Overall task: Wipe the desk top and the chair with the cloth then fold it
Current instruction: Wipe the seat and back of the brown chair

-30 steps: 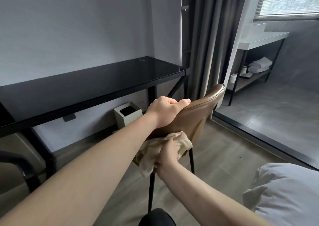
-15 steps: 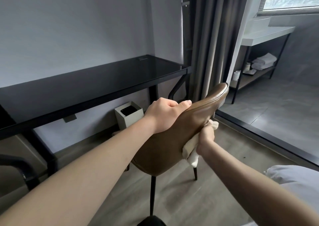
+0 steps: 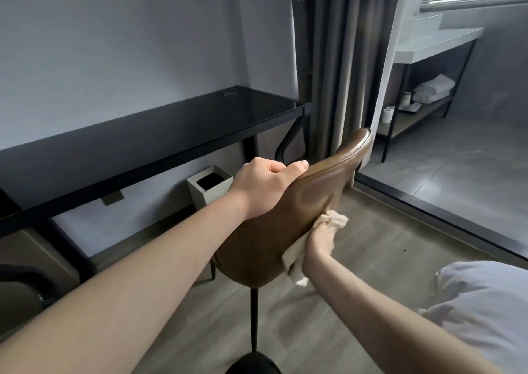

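The left hand (image 3: 264, 189) has a closed grip over the top edge of a tilted brown chair (image 3: 285, 225). The right hand (image 3: 321, 238) presses a bunched beige cloth (image 3: 297, 255) against the chair's back, fingers curled round it.

Left hand (image 3: 264, 189) grips brown chair (image 3: 257, 242) edge; right hand (image 3: 321, 238) presses cloth (image 3: 297, 255), apparently bunched.

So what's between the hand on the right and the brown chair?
The beige cloth: the right hand presses it against the chair back, in the head view.
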The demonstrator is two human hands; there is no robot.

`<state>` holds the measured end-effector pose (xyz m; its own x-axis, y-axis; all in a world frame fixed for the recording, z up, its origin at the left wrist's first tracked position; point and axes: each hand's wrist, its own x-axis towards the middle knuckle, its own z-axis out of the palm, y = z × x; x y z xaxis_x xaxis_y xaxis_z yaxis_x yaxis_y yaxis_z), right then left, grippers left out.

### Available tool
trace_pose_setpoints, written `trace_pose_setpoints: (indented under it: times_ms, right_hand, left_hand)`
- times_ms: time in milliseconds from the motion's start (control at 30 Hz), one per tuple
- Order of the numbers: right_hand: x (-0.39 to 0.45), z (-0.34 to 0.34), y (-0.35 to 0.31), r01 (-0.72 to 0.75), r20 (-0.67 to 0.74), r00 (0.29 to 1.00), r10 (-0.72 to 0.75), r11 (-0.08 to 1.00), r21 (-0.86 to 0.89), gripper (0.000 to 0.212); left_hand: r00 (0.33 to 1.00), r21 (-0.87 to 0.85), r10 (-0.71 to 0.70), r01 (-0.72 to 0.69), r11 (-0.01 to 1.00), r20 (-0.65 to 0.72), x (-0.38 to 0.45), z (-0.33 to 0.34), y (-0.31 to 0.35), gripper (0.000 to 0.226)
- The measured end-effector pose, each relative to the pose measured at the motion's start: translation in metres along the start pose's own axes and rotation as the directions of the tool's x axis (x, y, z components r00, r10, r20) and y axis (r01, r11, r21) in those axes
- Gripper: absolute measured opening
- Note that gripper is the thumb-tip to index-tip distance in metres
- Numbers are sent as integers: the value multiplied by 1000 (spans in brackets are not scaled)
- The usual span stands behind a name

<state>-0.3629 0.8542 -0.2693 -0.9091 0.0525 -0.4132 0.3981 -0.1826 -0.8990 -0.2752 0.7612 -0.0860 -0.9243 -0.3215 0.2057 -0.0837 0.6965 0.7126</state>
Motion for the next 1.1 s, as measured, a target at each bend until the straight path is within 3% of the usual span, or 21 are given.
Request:
trace_pose_setpoints:
  times_ms: [100, 233, 300, 367, 467, 500, 567, 600, 700, 800, 933, 1100]
  right_hand:
    - [-38, 22, 24, -88, -61, 994, 93, 993, 77, 51]
    - [-76, 29, 34, -227, 82, 973, 214, 950, 216, 49]
    - [-77, 16, 23, -186, 108, 981, 163, 947, 261, 38]
    - [-57, 3, 9, -53, 52, 998, 41, 965, 256, 21]
    - [-16, -6, -16, 79, -30, 997, -75, 985, 153, 19]
    - [0, -7, -22, 66, -33, 997, -63, 991, 112, 27]
    - [45, -10, -25, 32, -23, 999, -31, 999, 35, 63]
    - [65, -12, -29, -1, -3, 1000, 1, 1000, 13, 69]
    - [99, -18, -38, -43, 60, 997, 46, 998, -46, 63]
    - [107, -21, -40, 32, 101, 995, -20, 992, -121, 53]
    - [98, -22, -25, 54, 105, 994, -39, 989, -136, 62]
    - [55, -22, 7, 7, 81, 997, 2, 995, -104, 49]
  left_hand:
    - [1000, 12, -5, 5, 1000, 1, -2, 0, 2, 74]
    - [1000, 4, -4, 4, 1000, 6, -3, 0, 2, 73]
    - [1000, 1, -3, 3, 1000, 18, -4, 0, 1, 72]
    - [1000, 2, -6, 6, 1000, 17, -4, 1, 2, 73]
    - [1000, 9, 0, 0, 1000, 0, -4, 0, 3, 73]
    - [1000, 11, 4, -4, 1000, 0, -3, 0, 2, 73]
    - [1000, 6, 7, -7, 1000, 14, -2, 0, 1, 72]
    - [1000, 0, 6, -6, 1000, 20, -1, 0, 0, 72]
    - [1000, -11, 19, -18, 1000, 25, 0, 1, -3, 71]
    - [999, -9, 39, -39, 999, 16, 1, 3, -5, 70]
    - [999, -8, 35, -35, 999, 17, 1, 3, -5, 70]
    - [1000, 5, 13, -14, 1000, 13, 1, 2, -4, 71]
